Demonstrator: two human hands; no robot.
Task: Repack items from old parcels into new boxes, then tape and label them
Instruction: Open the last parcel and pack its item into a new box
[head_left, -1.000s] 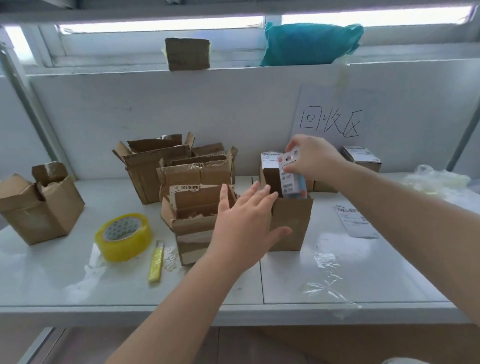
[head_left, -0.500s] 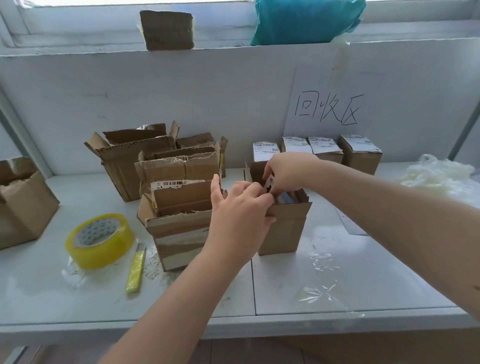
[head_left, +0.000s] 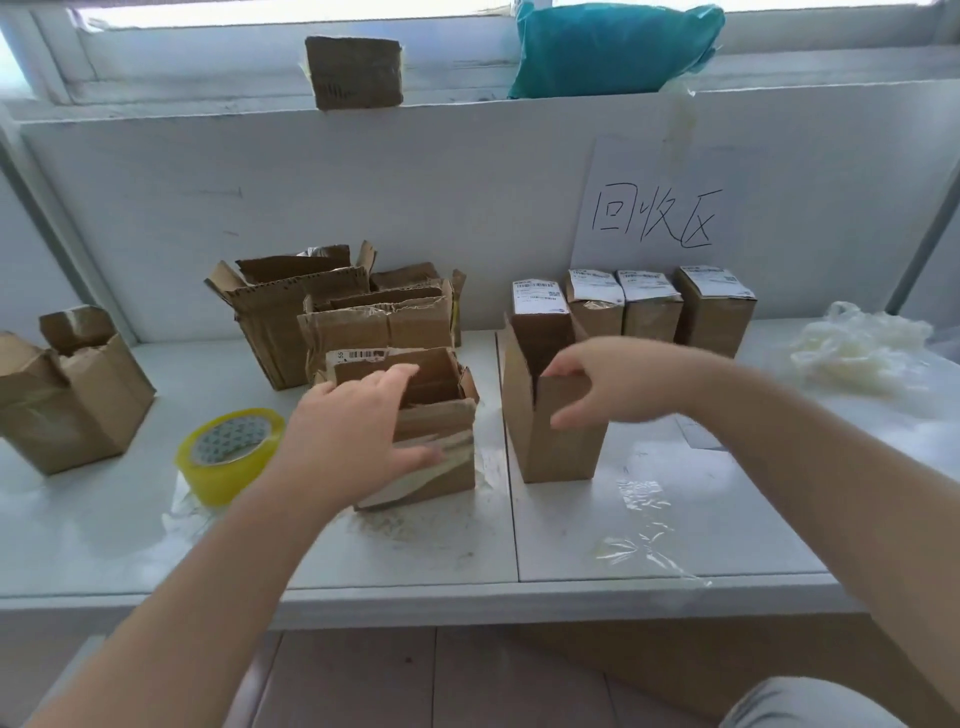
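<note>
A new plain cardboard box (head_left: 550, 447) stands open-topped at the middle of the white table (head_left: 649, 551). My right hand (head_left: 618, 382) pinches its front flap between thumb and fingers. Left of it stands an old torn parcel (head_left: 436, 467) with tape remnants, also open on top. My left hand (head_left: 358, 426) lies against this parcel's left front, fingers stretched to its top edge and thumb spread across its face. The item I held earlier is out of sight. A yellow tape roll (head_left: 228, 452) lies left of my left wrist.
Several torn empty boxes (head_left: 291, 312) stand behind the old parcel, and another (head_left: 67, 395) at the far left. Several labelled sealed boxes (head_left: 649, 306) line the back wall under a handwritten sign. Crumpled plastic wrap (head_left: 862, 348) lies at right.
My right hand lowered the small item into the new box and now holds the flap. My left hand moved from the new box to the old parcel.
</note>
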